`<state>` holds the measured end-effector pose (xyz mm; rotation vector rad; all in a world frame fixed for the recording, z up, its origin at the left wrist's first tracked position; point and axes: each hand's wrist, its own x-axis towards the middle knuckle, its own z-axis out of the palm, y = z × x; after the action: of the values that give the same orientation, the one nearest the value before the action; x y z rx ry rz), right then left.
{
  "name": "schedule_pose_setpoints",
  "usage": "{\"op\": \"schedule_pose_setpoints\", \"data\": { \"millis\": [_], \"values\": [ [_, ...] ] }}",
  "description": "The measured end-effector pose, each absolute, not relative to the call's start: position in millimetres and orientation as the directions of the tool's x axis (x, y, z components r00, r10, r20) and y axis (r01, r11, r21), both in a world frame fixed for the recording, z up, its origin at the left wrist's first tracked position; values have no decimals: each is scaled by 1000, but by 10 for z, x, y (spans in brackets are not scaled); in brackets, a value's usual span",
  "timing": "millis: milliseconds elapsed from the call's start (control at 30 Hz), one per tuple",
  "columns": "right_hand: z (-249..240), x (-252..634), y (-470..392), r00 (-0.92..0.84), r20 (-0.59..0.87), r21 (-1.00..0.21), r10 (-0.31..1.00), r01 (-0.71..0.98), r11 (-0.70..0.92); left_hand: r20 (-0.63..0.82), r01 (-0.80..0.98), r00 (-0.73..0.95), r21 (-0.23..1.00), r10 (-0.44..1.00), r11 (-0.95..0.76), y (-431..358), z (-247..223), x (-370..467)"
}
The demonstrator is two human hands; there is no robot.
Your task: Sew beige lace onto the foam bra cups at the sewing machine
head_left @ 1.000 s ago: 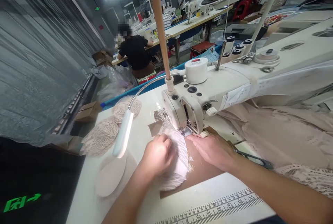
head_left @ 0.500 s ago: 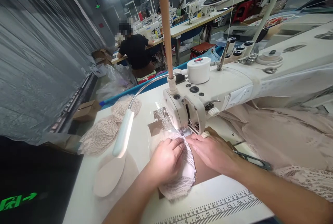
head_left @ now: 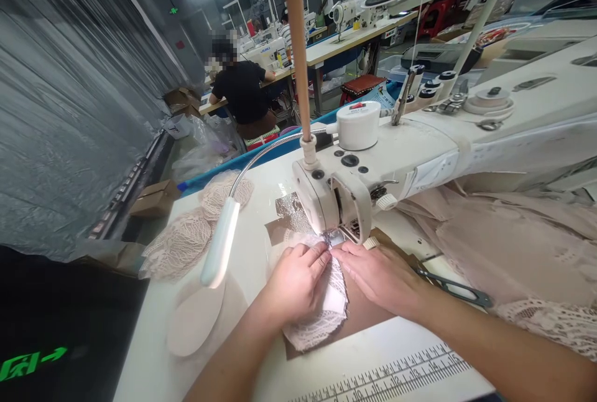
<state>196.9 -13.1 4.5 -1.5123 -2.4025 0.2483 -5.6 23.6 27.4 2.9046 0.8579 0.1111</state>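
A pale pink lace piece lies under the head of a white sewing machine, on a brown plate. My left hand rests on the lace with its fingers together, pressing it close to the needle area. Beside it, my right hand has its fingertips at the right edge of the lace, fingers together, just in front of the presser foot. The fingertips of both hands almost meet. The needle itself is hard to make out.
A gooseneck lamp arches over the left side. Lace cups and a smooth oval pad lie at left. Scissors and heaped pink fabric are at right. A printed ruler runs along the front. A seated person works beyond.
The lace has moved slightly forward, toward the needle, and its near end is farther from me. My left fingertips have shifted a little up toward the presser foot.
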Motion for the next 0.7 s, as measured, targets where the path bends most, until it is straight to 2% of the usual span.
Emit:
{"op": "schedule_pose_setpoints", "data": {
  "millis": [300,700],
  "values": [
    [5,1931,-121,-393,219,-261,893,858,442,49,528,841,134,538,-838,260,262,-57],
    [-15,1923,-107,-379,275,-267,884,853,448,182,471,856,110,484,-875,347,172,-72]
  ]
}}
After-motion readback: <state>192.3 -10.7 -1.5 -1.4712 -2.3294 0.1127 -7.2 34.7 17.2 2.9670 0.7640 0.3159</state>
